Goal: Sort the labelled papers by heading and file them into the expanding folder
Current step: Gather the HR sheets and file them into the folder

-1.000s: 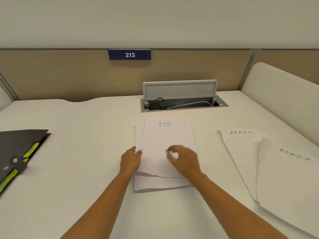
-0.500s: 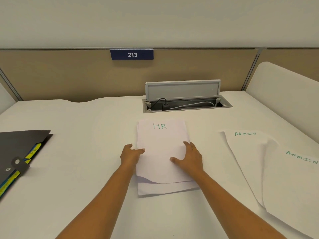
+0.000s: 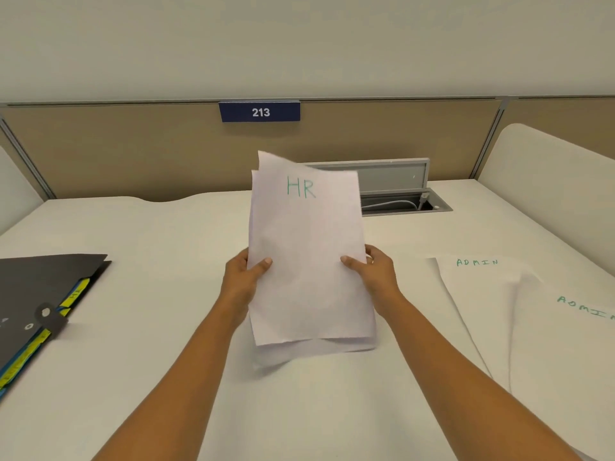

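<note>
Expanding folder (image 3: 40, 294) left on desk (image 3: 166, 377), HR papers (image 3: 306, 261) centre, ADMIN papers (image 3: 532, 327) right

The left arm (image 3: 186, 367) and right arm (image 3: 466, 377) are bare along their whole visible length. The left hand (image 3: 244, 277) and right hand (image 3: 374, 272) are bare too, with short-trimmed thumbnails (image 3: 267, 261). A small glint (image 3: 372, 261) on one finger of the right hand could be a ring; it is too small to tell.

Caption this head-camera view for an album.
Sorting time: left hand and right hand hold a stack of white paper sheets headed HR over the white desk, dark grey expanding folder at left.
</note>
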A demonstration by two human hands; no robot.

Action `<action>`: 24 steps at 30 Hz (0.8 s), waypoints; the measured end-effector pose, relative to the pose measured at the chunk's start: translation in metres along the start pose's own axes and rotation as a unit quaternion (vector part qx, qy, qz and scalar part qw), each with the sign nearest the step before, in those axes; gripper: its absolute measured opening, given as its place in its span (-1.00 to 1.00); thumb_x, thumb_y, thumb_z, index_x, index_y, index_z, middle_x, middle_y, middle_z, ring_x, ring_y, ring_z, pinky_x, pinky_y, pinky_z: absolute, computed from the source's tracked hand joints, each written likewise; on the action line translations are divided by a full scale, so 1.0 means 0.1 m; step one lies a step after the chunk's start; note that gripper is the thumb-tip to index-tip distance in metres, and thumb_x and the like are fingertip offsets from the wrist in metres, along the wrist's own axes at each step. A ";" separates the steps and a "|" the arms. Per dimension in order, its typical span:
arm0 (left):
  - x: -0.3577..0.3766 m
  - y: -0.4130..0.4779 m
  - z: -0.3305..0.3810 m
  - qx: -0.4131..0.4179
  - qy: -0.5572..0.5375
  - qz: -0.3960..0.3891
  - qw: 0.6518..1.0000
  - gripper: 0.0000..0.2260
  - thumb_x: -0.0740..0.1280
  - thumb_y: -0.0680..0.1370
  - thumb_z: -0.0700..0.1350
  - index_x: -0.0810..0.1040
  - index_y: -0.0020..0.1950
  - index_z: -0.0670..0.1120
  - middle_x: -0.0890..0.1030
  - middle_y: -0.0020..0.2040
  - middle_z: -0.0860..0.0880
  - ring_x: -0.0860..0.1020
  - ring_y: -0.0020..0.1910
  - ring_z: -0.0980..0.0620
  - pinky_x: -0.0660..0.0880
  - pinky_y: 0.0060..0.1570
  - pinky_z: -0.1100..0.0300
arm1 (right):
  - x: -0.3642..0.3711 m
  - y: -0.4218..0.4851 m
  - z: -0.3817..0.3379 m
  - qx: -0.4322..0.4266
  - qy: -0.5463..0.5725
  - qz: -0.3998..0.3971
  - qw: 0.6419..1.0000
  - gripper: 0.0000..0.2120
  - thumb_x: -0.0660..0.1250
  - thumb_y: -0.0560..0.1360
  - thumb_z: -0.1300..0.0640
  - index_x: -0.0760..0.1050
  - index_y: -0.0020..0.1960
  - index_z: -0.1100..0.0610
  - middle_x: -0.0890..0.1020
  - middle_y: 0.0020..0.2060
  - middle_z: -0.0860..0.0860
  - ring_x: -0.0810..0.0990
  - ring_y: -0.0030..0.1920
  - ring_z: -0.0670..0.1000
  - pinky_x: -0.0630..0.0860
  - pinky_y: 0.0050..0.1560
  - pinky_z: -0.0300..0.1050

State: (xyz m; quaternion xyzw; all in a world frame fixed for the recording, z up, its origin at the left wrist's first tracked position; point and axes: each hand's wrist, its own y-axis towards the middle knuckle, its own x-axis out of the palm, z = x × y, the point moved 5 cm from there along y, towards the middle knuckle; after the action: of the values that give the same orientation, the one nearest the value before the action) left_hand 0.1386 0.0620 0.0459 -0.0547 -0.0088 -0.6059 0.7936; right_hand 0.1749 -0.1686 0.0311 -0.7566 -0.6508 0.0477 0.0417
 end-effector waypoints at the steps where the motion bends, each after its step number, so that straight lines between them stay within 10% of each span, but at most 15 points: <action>1: 0.00 0.00 0.09 0.019 -0.004 -0.007 1.000 -0.84 0.32 0.52 -0.27 0.54 0.07 -0.11 0.62 -0.01 -0.08 0.61 -0.12 -0.03 0.57 -0.05 0.11 | 0.03 -0.03 -0.10 -0.028 0.015 0.003 0.999 -0.65 0.46 0.40 0.21 0.50 0.16 0.18 0.63 0.06 0.13 0.62 -0.05 0.12 0.57 -0.04 -0.05; 8: -0.04 -0.05 0.47 0.120 -0.068 -0.049 0.989 -0.77 0.41 0.31 -0.23 0.57 -0.07 -0.05 0.69 -0.23 0.13 0.65 -0.24 0.16 0.61 -0.18 0.27 | 0.11 -0.20 -0.51 -0.145 0.092 -0.015 0.985 -0.86 0.41 0.44 0.21 0.56 0.00 0.17 0.65 -0.15 0.04 0.63 -0.18 0.04 0.61 -0.16 -0.15; 24: -0.09 -0.17 0.08 0.049 -0.015 -0.015 0.999 -0.93 0.37 0.49 -0.24 0.61 -0.18 -0.13 0.68 -0.34 0.08 0.63 -0.33 0.13 0.56 -0.26 0.29 | 0.11 -0.34 -0.14 -0.078 0.018 -0.042 0.996 -0.90 0.47 0.40 0.16 0.55 -0.17 0.04 0.64 -0.21 0.00 0.59 -0.13 0.10 0.55 -0.06 -0.02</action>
State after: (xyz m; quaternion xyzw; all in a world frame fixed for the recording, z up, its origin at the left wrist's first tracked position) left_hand 0.1202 0.0668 0.0547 -0.0248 -0.0512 -0.6160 0.7857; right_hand 0.1453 -0.1527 0.0491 -0.7306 -0.6826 -0.0185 -0.0043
